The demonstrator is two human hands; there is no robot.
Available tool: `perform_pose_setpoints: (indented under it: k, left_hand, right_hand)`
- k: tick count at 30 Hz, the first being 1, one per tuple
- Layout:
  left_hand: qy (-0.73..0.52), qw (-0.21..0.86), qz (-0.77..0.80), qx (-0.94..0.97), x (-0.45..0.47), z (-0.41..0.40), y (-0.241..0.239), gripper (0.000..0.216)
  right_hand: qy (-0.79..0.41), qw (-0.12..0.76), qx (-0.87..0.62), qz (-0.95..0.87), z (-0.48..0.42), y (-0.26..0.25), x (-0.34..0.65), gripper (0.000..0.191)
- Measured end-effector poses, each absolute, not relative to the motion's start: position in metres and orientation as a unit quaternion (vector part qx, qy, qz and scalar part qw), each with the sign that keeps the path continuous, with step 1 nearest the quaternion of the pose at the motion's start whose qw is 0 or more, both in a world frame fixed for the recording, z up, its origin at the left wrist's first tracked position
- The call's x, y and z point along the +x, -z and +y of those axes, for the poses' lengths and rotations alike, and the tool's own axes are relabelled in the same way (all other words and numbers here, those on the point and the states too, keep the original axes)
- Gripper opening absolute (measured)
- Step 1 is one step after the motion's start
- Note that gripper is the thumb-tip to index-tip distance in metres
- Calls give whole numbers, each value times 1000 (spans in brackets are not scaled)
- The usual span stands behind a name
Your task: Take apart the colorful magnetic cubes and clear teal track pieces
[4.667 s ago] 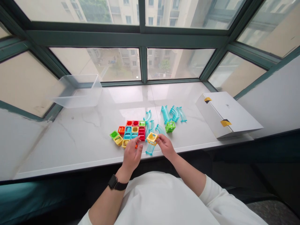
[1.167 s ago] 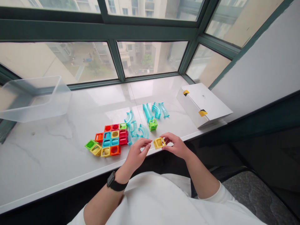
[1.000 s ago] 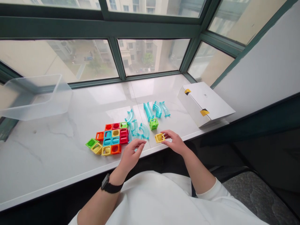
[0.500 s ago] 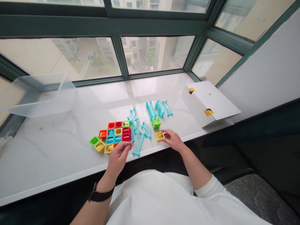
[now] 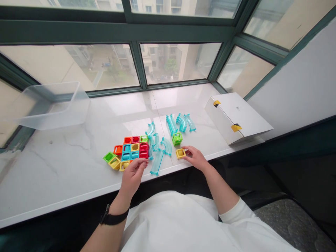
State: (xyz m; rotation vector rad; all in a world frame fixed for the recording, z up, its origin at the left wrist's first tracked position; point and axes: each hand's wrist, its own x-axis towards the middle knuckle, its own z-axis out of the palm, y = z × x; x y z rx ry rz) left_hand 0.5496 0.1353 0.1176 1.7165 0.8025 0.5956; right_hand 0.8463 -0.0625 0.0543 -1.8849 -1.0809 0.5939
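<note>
A flat cluster of coloured square tiles (image 5: 132, 147) lies on the white marble sill (image 5: 78, 164). My left hand (image 5: 132, 176) is curled at the cluster's front edge, fingertips pinched on an orange tile that is mostly hidden under them. My right hand (image 5: 195, 157) rests on the sill, with its fingertips closed on the right side of a small yellow cube (image 5: 180, 153). That cube stands on the sill just in front of a green cube (image 5: 177, 139). A straight teal track piece (image 5: 157, 161) lies between my hands.
More teal curved track pieces (image 5: 181, 122) lie behind the green cube, and others (image 5: 154, 140) beside the tiles. A white cardboard box (image 5: 237, 117) sits at the right. A clear plastic bin (image 5: 52, 105) stands at the back left by the window.
My right hand has brought the yellow cube down from the air onto the sill near the green cube. My left hand has moved left to the front edge of the tile cluster.
</note>
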Motion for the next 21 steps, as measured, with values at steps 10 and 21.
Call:
perform_pose_setpoints:
  k: [10, 21]
  left_hand:
    - [-253, 542, 362, 715, 539, 148, -116, 32]
    - [-274, 537, 375, 704, 533, 152, -118, 34]
  right_hand:
    - [-244, 420, -756, -438, -63, -54, 846, 48]
    - [-232, 438, -748, -441, -67, -62, 844, 54]
